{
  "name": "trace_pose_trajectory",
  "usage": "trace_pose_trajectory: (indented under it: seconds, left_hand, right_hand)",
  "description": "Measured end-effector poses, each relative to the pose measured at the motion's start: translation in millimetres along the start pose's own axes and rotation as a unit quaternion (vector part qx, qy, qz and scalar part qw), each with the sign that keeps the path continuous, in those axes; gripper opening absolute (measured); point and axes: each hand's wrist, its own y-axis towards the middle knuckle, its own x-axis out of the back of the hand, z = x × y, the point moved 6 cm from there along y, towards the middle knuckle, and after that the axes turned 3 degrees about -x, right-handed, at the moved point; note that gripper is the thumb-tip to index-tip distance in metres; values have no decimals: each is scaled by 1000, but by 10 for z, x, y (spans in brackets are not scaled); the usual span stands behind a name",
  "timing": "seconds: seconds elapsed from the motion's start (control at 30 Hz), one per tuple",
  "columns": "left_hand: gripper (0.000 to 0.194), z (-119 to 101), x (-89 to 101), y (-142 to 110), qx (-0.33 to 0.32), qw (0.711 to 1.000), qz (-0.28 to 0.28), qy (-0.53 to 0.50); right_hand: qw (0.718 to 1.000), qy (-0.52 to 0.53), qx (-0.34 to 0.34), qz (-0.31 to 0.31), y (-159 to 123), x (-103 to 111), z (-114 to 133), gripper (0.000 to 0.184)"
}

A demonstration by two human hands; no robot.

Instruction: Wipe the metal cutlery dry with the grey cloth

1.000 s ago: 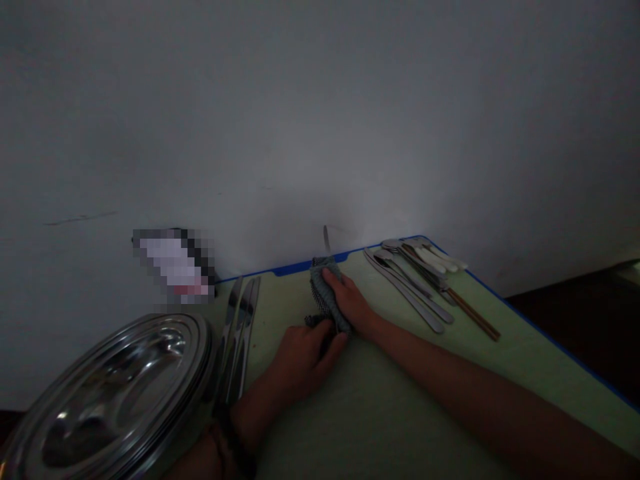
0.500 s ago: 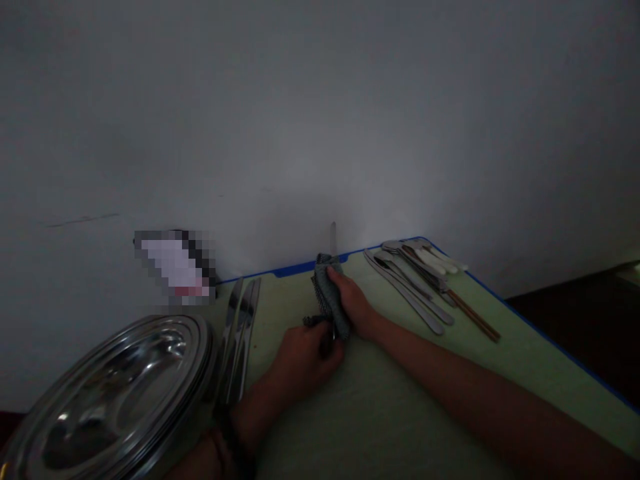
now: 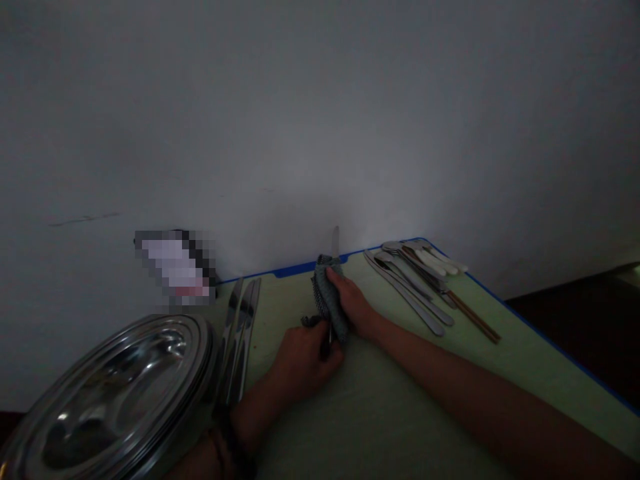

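My left hand [image 3: 305,360] is closed round the handle of a table knife [image 3: 335,241], whose blade tip pokes up past the cloth toward the wall. My right hand [image 3: 353,301] is wrapped over a grey-blue cloth [image 3: 326,298] that is folded round the knife's blade. Both hands meet near the middle of a pale green board [image 3: 400,400] with a blue edge. The scene is dim.
Several cleaned knives [image 3: 240,333] lie in a row left of my hands. A stack of steel trays [image 3: 110,400] fills the lower left corner. Spoons, knives and chopsticks [image 3: 425,280] lie at the far right of the board. A white wall stands close behind.
The knife tip has come out further beyond the cloth. My right hand and the cloth have slid slightly back along the blade; my left hand has stayed put.
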Motion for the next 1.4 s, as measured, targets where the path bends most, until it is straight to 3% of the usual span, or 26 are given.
trace_pose_trajectory:
  seconds: [1.4]
  left_hand:
    - [14,-32,4,8,-20,1000,-6,4]
  right_hand:
    - [999,-32,11,11,-9,-15,7,42]
